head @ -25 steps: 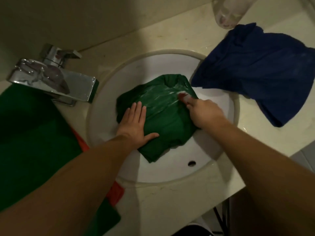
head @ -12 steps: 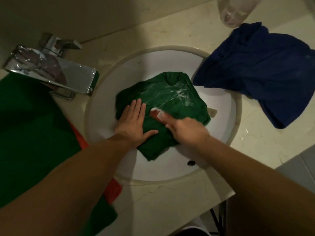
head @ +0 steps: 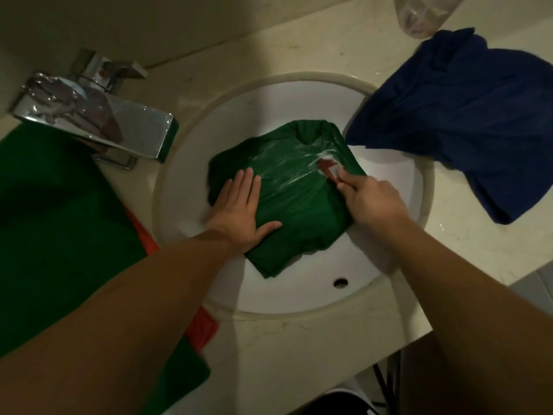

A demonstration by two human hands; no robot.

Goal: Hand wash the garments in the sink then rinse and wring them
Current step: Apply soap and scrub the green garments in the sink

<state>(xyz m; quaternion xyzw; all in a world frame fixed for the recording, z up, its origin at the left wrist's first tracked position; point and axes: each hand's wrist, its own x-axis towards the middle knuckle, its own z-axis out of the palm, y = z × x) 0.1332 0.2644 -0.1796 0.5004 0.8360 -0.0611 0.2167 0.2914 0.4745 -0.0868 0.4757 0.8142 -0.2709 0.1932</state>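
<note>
A folded green garment (head: 299,217) lies in the round white sink (head: 209,130), streaked with white soap foam across its upper half. My left hand (head: 242,211) presses flat on the garment's left side, fingers straight. My right hand (head: 371,202) grips a small red and white brush (head: 327,169) and holds its head against the garment's upper right part.
A chrome faucet (head: 98,115) juts over the sink's left rim. A dark blue garment (head: 466,115) lies on the counter at the right, one corner hanging over the basin. Green cloth (head: 54,220) and orange cloth (head: 200,324) lie left. A clear container (head: 419,13) stands at the back.
My right hand has swept the brush from the garment's middle, near my left thumb, back up to its upper right. The left hand has stayed pressed flat on the cloth.
</note>
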